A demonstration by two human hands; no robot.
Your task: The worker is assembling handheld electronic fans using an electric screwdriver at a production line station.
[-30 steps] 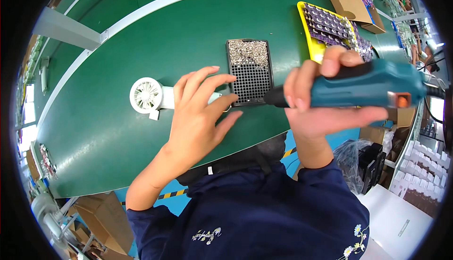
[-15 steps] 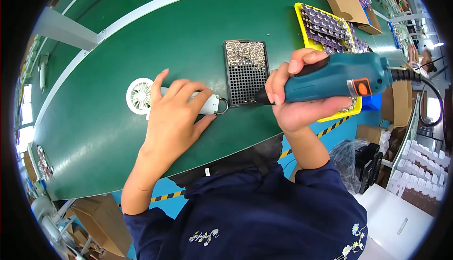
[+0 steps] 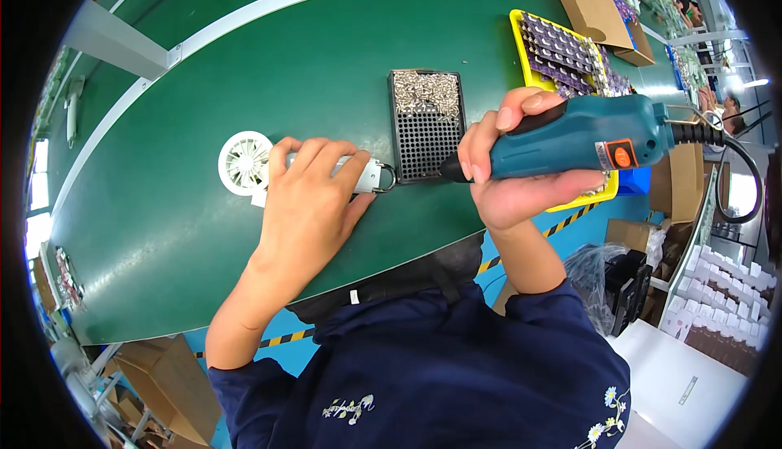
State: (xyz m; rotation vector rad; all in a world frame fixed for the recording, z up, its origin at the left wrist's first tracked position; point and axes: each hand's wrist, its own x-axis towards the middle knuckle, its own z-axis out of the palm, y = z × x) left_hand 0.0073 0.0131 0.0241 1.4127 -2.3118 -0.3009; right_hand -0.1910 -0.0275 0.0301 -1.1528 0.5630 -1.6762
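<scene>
A small white handheld fan (image 3: pixel 245 163) lies on the green table with its round grille to the left and a metal ring at its handle's right end. My left hand (image 3: pixel 314 192) is wrapped over the fan's handle, hiding most of it. In my right hand (image 3: pixel 509 172) is a teal electric screwdriver (image 3: pixel 574 135), held level with its black tip pointing left. That tip is over the lower right corner of a black screw tray (image 3: pixel 425 144). Loose silver screws (image 3: pixel 426 92) heap at the tray's far end; rows of holes fill the nearer part.
Behind my right hand stands a yellow bin (image 3: pixel 521 42) with purple-black sheets of parts, beside an open cardboard box (image 3: pixel 599 9). The screwdriver's black cable (image 3: pixel 753 180) loops at the right. A grey post (image 3: pixel 118 42) rises at the left. White boxes (image 3: pixel 725 286) stack at lower right.
The fingers of my left hand have drawn in around the fan's handle; the index finger has come down from beside the grille. My right hand and the screwdriver stay nearly still.
</scene>
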